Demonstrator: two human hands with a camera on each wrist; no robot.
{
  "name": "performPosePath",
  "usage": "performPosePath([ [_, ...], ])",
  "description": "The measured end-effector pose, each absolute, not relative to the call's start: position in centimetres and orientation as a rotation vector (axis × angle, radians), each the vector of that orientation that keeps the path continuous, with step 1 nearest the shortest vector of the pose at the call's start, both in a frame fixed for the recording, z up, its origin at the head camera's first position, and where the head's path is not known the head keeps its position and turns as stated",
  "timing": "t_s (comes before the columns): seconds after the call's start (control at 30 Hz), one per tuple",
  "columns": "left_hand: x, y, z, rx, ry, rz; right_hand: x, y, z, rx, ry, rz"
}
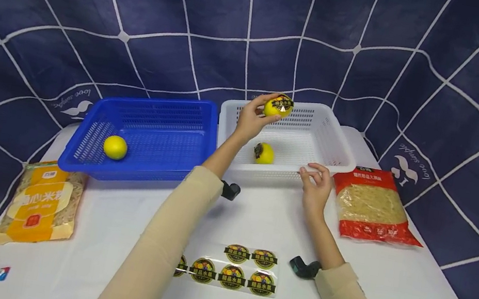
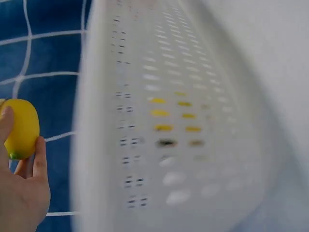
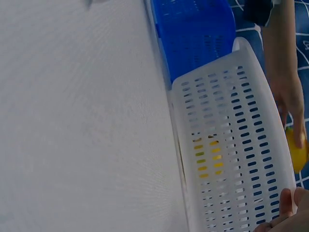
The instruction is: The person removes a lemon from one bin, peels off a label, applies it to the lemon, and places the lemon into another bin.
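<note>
Stickered lemon [image 1: 278, 106] gripped in left hand [image 1: 251, 118], above white basket [image 1: 338, 149].

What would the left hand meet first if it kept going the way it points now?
Probably the white slotted plastic basket: the left hand holds a stickered yellow lemon above its rear; depth unclear.

A blue basket [image 1: 154, 138] holds one lemon [image 1: 115, 147] — a yellow packet [image 1: 40, 204] lies left, a red noodle bag [image 1: 372, 204] right, a sticker sheet [image 1: 230, 268] nearest — all on white table [image 1: 78, 249].
</note>
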State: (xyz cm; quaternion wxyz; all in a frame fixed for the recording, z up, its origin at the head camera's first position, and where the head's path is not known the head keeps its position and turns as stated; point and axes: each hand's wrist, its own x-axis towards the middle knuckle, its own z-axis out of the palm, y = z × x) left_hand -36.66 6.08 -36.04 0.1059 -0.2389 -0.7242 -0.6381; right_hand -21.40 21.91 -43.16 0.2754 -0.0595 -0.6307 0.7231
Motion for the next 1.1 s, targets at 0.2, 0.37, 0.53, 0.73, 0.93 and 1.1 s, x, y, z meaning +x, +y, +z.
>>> performPosePath([
  [0.2, -38.9, 6.9, -39.4, -0.510, -2.299, -1.841, -21.5, 21.8, -43.4, -0.140, -1.689, 1.939],
  [0.37, -39.8, 6.1, -40.1, -0.377, -2.566, -1.603, -21.6, 21.6, -43.5, -0.119, -1.688, 1.941],
  [0.53, -40.6, 5.0, -40.2, -0.394, -2.718, -1.515, -21.6, 21.6, -43.6, -0.106, -1.682, 1.923],
  [0.73, -41.3, 3.6, -40.4, -0.503, -2.872, -1.421, -21.1, 21.5, -44.4, -0.122, -1.689, 1.914],
  [0.93, -41.8, 3.4, -40.5, -0.529, -2.988, -1.301, -21.3, 21.4, -44.5, -0.088, -1.674, 1.909],
  [1.1, -42.0, 4.1, -40.5, -0.467, -3.066, -1.207, -21.6, 21.5, -44.1, -0.079, -1.680, 1.890],
])
